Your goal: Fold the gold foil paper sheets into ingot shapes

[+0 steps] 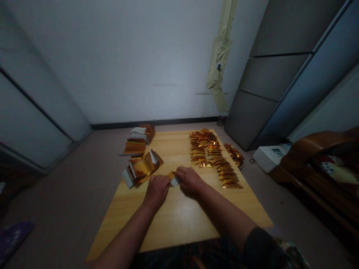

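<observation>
Each grip, left hand (156,191) and right hand (190,182), is closed on a small gold foil piece (171,176) mid-table (179,220); folded foil (215,158) at 1 o'clock and sheet stacks (141,168) at 11 sit within reach.

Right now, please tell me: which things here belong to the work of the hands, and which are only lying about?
In the work: left hand, right hand, folded gold foil piece between them, rows of folded gold foil, gold foil stacks with white paper.

Lying about: white device, grey metal cabinet, purple slipper.
</observation>
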A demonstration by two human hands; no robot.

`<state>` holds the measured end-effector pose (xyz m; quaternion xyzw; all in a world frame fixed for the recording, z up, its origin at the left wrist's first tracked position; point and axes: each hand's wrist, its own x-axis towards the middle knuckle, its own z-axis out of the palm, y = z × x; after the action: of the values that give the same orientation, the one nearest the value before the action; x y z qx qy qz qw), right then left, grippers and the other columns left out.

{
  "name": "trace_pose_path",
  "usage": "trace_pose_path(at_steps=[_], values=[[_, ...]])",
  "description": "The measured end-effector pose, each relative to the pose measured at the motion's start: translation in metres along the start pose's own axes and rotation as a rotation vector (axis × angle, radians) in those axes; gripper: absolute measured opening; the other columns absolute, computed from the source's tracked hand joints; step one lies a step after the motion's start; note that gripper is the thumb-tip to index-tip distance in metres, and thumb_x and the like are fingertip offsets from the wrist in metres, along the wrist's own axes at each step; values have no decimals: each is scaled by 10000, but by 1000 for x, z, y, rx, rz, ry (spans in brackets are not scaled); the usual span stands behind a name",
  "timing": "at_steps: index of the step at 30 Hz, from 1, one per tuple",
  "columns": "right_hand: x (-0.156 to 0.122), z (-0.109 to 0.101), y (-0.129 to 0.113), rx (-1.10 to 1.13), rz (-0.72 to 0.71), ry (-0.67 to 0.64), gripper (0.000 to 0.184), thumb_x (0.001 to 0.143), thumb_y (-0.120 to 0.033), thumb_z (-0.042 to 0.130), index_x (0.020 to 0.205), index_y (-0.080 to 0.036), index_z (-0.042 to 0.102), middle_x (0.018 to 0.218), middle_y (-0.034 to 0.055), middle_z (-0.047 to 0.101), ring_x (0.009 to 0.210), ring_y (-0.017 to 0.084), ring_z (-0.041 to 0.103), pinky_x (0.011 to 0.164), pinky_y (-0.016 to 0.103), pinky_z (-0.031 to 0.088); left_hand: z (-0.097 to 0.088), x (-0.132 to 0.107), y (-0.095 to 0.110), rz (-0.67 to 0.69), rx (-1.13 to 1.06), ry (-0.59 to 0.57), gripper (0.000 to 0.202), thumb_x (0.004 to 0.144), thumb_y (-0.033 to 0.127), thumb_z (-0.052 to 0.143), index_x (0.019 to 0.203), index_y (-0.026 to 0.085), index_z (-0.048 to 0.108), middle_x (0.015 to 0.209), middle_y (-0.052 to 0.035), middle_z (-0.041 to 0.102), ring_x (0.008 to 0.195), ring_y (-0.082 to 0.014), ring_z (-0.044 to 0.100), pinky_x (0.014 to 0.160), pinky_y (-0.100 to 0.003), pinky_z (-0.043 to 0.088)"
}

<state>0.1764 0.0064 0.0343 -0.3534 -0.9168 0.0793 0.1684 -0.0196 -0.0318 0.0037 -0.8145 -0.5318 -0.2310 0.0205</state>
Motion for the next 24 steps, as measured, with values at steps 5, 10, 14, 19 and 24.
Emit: trace_pose_path(at_steps=[5, 10, 14, 19, 24], values=[[0, 2, 0, -10, 25, -36, 168, 826, -143, 534, 978, -201, 577, 960, 48, 639, 893, 193, 517, 782, 317, 280, 0, -5, -1, 56, -21, 29, 219, 939, 200, 458, 832, 198, 649, 864, -54, 699, 843, -198, 602, 785, -370, 347], [-2, 2, 2, -6, 12, -24, 226, 847, -144, 545, 1058, -220, 576, 985, 47, 670, 1006, 210, 509, 855, 333, 274, -8, -11, 1, 76, -21, 22, 176, 894, 152, 518, 946, 214, 674, 988, -58, 718, 940, -215, 612, 866, -426, 356], [-1, 1, 7, 15, -56, -15, 96, 898, -175, 519, 947, -198, 598, 950, 46, 671, 957, 186, 529, 837, 303, 305, -11, -13, -5, 101, -59, -16, 205, 864, 149, 547, 986, 226, 693, 1028, -64, 722, 959, -223, 620, 849, -417, 408], [0, 3, 9, 1, -68, -24, 84, 877, -154, 536, 865, -194, 610, 866, 27, 660, 818, 169, 522, 739, 285, 317, -3, -8, -17, 101, -131, 15, 163, 836, 220, 608, 954, 215, 720, 1001, -70, 734, 922, -225, 647, 814, -395, 472], [-5, 5, 7, 0, -81, -13, 78, 894, -198, 564, 876, -196, 641, 910, 35, 661, 832, 166, 508, 734, 284, 311, 2, -3, -22, 128, -167, 33, 179, 884, 246, 570, 978, 213, 718, 967, -69, 732, 893, -206, 642, 807, -372, 497]])
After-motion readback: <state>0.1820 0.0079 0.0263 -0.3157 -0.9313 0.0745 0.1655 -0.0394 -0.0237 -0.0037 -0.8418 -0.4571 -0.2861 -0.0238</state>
